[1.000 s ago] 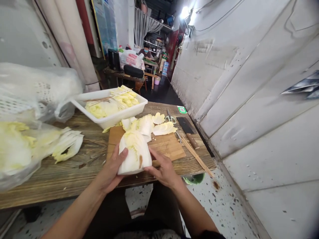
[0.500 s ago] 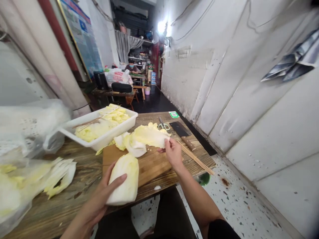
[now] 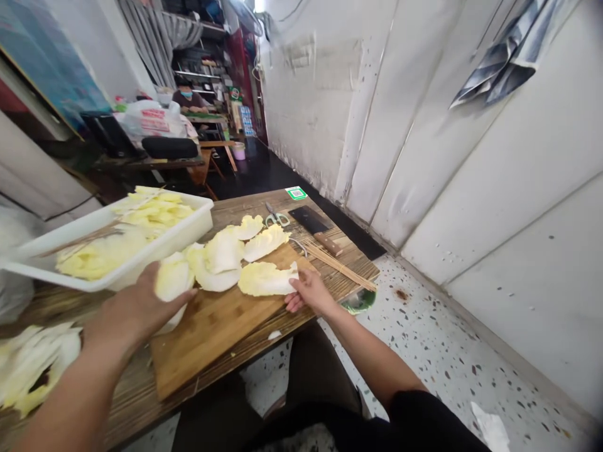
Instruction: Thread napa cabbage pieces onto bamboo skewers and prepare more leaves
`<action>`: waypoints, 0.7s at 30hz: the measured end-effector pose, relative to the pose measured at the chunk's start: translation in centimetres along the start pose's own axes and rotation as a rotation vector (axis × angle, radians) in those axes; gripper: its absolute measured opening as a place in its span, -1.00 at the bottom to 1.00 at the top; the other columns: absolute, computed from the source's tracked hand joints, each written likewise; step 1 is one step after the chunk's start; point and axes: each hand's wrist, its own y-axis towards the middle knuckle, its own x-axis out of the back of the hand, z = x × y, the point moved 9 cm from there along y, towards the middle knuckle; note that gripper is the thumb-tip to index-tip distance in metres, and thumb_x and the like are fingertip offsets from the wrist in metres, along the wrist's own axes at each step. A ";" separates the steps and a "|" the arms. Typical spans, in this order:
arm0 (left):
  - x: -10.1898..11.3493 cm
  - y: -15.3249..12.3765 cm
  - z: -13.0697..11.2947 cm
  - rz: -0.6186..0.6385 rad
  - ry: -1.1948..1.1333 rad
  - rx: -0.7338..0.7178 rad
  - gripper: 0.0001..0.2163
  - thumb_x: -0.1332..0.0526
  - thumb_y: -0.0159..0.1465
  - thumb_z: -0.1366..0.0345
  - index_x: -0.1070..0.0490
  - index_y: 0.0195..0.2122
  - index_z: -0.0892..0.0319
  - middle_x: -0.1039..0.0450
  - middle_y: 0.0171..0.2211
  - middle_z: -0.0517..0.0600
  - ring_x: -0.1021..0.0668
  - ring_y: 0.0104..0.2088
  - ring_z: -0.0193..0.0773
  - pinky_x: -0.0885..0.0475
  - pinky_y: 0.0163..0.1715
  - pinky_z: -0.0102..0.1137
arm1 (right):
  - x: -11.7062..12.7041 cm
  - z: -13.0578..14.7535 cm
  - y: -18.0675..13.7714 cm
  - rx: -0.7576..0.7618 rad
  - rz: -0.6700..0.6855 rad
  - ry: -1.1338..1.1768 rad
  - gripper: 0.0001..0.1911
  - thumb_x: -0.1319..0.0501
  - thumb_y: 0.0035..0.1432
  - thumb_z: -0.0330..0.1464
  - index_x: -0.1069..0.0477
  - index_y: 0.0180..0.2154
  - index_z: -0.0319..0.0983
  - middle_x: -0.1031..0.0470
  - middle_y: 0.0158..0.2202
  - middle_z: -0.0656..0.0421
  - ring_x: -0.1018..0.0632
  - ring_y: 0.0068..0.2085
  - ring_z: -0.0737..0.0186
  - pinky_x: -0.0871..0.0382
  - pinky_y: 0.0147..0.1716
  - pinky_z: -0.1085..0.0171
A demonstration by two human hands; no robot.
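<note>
My left hand is wrapped round a pale napa cabbage head at the left edge of the wooden cutting board; the hand hides part of the head. On the right, my right hand pinches the white base end of a single cabbage leaf, its yellow tip pointing left, low over the board. Beyond it lie several loose cabbage leaves, partly overlapping on and behind the board.
A white plastic tub of cabbage leaves stands at left. Scissors, a cleaver and thin bamboo skewers lie toward the right table edge. More leaves sit at left. A masked person sits at a far table.
The view has swung right. My left hand has carried the cabbage head from the board's near side toward the tub. My right hand has drawn its leaf nearer, apart from the other leaves.
</note>
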 end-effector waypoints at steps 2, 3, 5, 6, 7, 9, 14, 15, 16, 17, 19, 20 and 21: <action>0.4 -2.1 -3.4 -0.065 0.025 -0.130 -0.47 -0.44 -0.08 0.18 -0.47 -0.03 0.01 -0.36 0.20 0.00 0.15 0.32 0.42 0.12 0.23 0.33 | 1.4 -0.1 -0.5 -0.017 -0.033 -0.135 -0.48 -0.09 0.32 -0.19 -0.07 0.20 -0.29 -0.53 -0.61 0.25 -0.58 -0.60 0.21 -0.51 -0.59 0.29; 0.3 -3.6 -5.7 -0.091 0.014 -0.245 -0.49 -0.40 -0.02 0.17 -0.43 0.01 -0.01 -0.21 0.30 -0.08 0.23 0.34 0.36 0.08 0.25 0.26 | 2.4 0.1 -0.7 -0.016 -0.061 -0.217 -0.44 -0.12 0.30 -0.19 -0.07 0.23 -0.26 -0.54 -0.60 0.25 -0.59 -0.59 0.20 -0.52 -0.56 0.27; -1.6 -7.1 -9.5 -0.038 -0.117 -0.447 -0.54 -0.30 0.12 0.19 -0.36 0.09 -0.10 -0.06 0.36 -0.25 0.27 0.36 0.17 0.13 0.31 0.11 | 5.3 1.4 -0.8 0.000 -0.151 -0.401 -0.46 -0.18 0.27 -0.20 -0.16 0.21 -0.22 -0.59 -0.48 0.16 -0.64 -0.45 0.13 -0.54 -0.40 0.22; -3.2 -8.7 -10.8 0.030 -0.172 -0.517 -0.60 -0.30 0.14 0.20 -0.41 0.04 -0.13 -0.13 0.33 -0.25 0.15 0.38 0.15 0.24 0.33 0.05 | 7.0 2.3 -0.6 0.009 -0.213 -0.498 -0.50 -0.18 0.27 -0.21 -0.22 0.19 -0.22 -0.62 -0.36 0.08 -0.65 -0.31 0.09 -0.53 -0.27 0.19; -5.5 -10.2 -12.0 0.154 -0.188 -0.586 -0.66 -0.28 0.17 0.22 -0.45 0.00 -0.12 -0.24 0.28 -0.19 -0.04 0.36 0.12 0.30 0.35 -0.01 | 8.8 3.3 -0.2 0.017 -0.278 -0.594 -0.55 -0.15 0.30 -0.24 -0.25 0.17 -0.23 -0.60 -0.20 -0.01 -0.62 -0.14 0.04 -0.49 -0.12 0.14; -9.3 -12.2 -13.0 0.275 -0.183 -0.666 -0.73 -0.24 0.22 0.28 -0.50 -0.05 -0.10 -0.41 0.17 -0.09 -0.26 0.28 0.05 0.32 0.35 -0.05 | 11.8 5.1 1.3 0.019 -0.357 -0.769 -0.59 -0.11 0.34 -0.28 -0.27 0.16 -0.26 -0.45 0.06 -0.11 -0.48 0.10 -0.04 -0.35 0.07 0.03; -13.8 -11.9 -12.4 0.304 -0.176 -0.746 -0.69 -0.11 0.26 0.40 -0.51 -0.08 -0.09 -0.54 0.01 0.01 -0.39 0.20 0.03 0.23 0.32 0.05 | 14.5 6.0 6.7 -0.063 -0.282 -1.089 -0.64 -0.21 0.29 -0.26 -0.34 0.06 -0.26 -0.39 0.08 0.04 -0.49 0.01 0.08 -0.43 -0.03 -0.01; -14.0 -11.6 -12.3 0.301 -0.165 -0.753 -0.70 -0.10 0.25 0.41 -0.52 -0.11 -0.09 -0.56 -0.03 0.02 -0.42 0.17 0.04 0.20 0.31 0.06 | 14.5 5.8 7.5 -0.075 -0.253 -1.128 -0.65 -0.20 0.29 -0.25 -0.35 0.05 -0.26 -0.40 0.05 0.05 -0.50 -0.02 0.10 -0.45 -0.06 0.02; -14.2 -11.4 -12.2 0.296 -0.148 -0.765 -0.70 -0.09 0.25 0.41 -0.52 -0.13 -0.09 -0.57 -0.06 0.02 -0.45 0.14 0.04 0.18 0.30 0.06 | 14.3 5.6 8.1 -0.083 -0.228 -1.161 -0.65 -0.20 0.29 -0.25 -0.35 0.05 -0.26 -0.41 0.04 0.05 -0.51 -0.04 0.11 -0.46 -0.08 0.04; -14.3 -11.3 -12.2 0.291 -0.127 -0.777 -0.71 -0.09 0.26 0.41 -0.52 -0.15 -0.08 -0.58 -0.08 0.02 -0.47 0.12 0.03 0.16 0.29 0.07 | 14.1 5.3 8.5 -0.087 -0.210 -1.187 -0.66 -0.20 0.29 -0.25 -0.35 0.05 -0.26 -0.41 0.04 0.05 -0.51 -0.04 0.12 -0.46 -0.08 0.05; -14.5 -11.4 -12.3 0.281 -0.073 -0.804 -0.72 -0.06 0.28 0.40 -0.51 -0.15 -0.06 -0.58 -0.08 0.01 -0.49 0.09 0.00 0.14 0.29 0.07 | 13.6 4.9 9.3 -0.089 -0.194 -1.225 -0.65 -0.20 0.29 -0.25 -0.35 0.05 -0.26 -0.41 0.04 0.05 -0.51 -0.04 0.12 -0.46 -0.09 0.05; -14.6 -11.6 -12.3 0.275 -0.040 -0.821 -0.71 -0.04 0.30 0.40 -0.51 -0.14 -0.04 -0.58 -0.08 0.02 -0.50 0.08 -0.02 0.12 0.28 0.07 | 13.4 4.8 9.6 -0.089 -0.193 -1.238 -0.65 -0.20 0.29 -0.25 -0.35 0.05 -0.25 -0.41 0.04 0.05 -0.51 -0.04 0.12 -0.46 -0.09 0.05; -14.8 -11.8 -12.4 0.266 -0.004 -0.840 -0.71 -0.02 0.31 0.41 -0.50 -0.14 -0.02 -0.58 -0.07 0.03 -0.50 0.07 -0.04 0.10 0.28 0.06 | 13.3 4.7 9.9 -0.088 -0.197 -1.247 -0.65 -0.20 0.29 -0.25 -0.35 0.06 -0.26 -0.41 0.04 0.05 -0.51 -0.05 0.12 -0.47 -0.09 0.05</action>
